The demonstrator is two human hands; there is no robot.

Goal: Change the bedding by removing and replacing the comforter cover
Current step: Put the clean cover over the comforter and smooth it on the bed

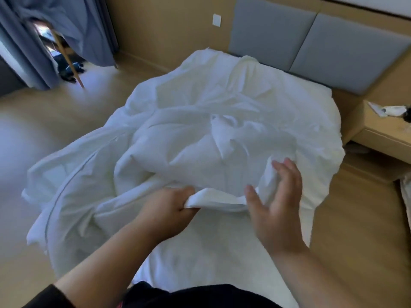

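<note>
A crumpled white comforter cover (200, 130) lies heaped over the bed (200, 263), spilling off the left side toward the floor. A thin grey seam line runs along its left part. My left hand (169, 210) is closed on a folded edge of the cover (215, 198) near the front of the heap. My right hand (275, 203) is just right of that edge, fingers spread, thumb and fingertips touching a bunched fold of the same cloth without clearly gripping it. I cannot tell whether the comforter is inside the cover.
A grey padded headboard (311, 41) backs the bed at the far right. A wooden nightstand (382, 130) with small items stands on the right. Blue curtains (66, 30) and a wooden pole (69, 56) are at the far left, above light wood floor (55, 121).
</note>
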